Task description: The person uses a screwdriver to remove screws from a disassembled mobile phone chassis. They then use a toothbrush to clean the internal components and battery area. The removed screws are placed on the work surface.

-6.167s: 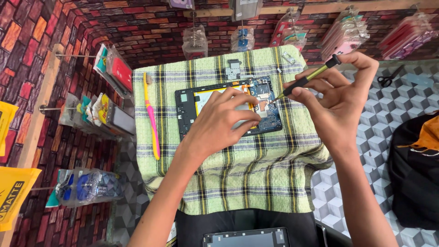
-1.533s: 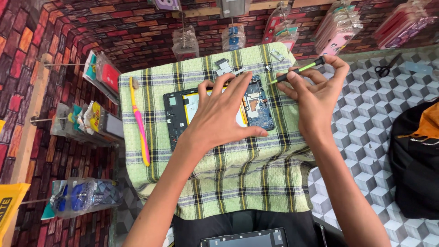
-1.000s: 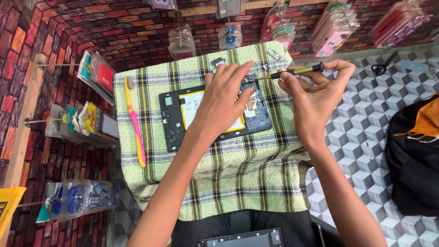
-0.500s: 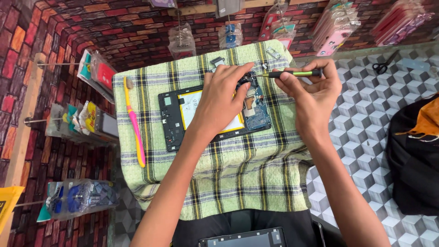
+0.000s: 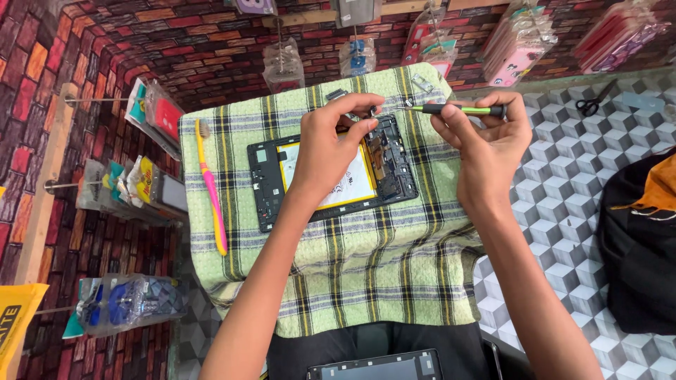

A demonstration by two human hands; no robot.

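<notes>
Opened tablet (image 5: 331, 181) sits back-up on a green plaid cloth (image 5: 366, 281) over the worktop. Left hand (image 5: 334, 151) rests on the battery area, fingertips pinching something tiny near the top edge. Right hand (image 5: 486, 137) holds a green-handled screwdriver (image 5: 458, 109) level, tip pointing left toward those fingers. Pink toothbrush (image 5: 211, 186) lies left of the tablet, scissors (image 5: 595, 102) far right.

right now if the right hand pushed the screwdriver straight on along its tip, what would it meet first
The right hand holds the green screwdriver pointing left. Its tip is nearest the left hand fingertips above the opened tablet, so it would likely meet those first; depth is unclear.
</notes>
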